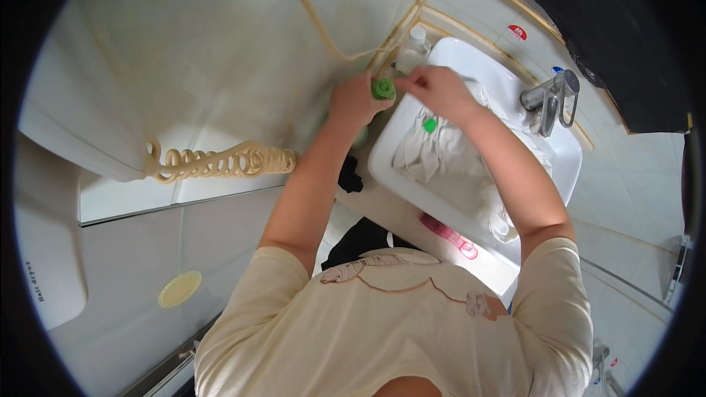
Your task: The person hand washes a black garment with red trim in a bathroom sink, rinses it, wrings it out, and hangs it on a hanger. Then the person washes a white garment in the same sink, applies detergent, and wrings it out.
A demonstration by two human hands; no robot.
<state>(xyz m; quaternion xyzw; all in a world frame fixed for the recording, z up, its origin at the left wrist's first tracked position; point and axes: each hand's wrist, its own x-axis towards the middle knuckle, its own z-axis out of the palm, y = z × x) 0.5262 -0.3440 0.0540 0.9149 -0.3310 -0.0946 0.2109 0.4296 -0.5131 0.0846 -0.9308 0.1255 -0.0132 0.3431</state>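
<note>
My left hand is wrapped round a green-topped bottle beside the sink's left rim. The pale green lower part of the bottle shows partly below my hand. Just right of its top, my right hand has its fingers drawn together; whatever they pinch, if anything, is too small to make out. White cloth lies bunched in the white sink under my right forearm. On that cloth rests a small bright green round piece, which looks like a cap.
A clear bottle stands in the back corner. The chrome faucet rises at the sink's right. A pink brush-like item lies at the near edge. Black cloth sits left of the sink, and a coiled cream hose hangs farther left.
</note>
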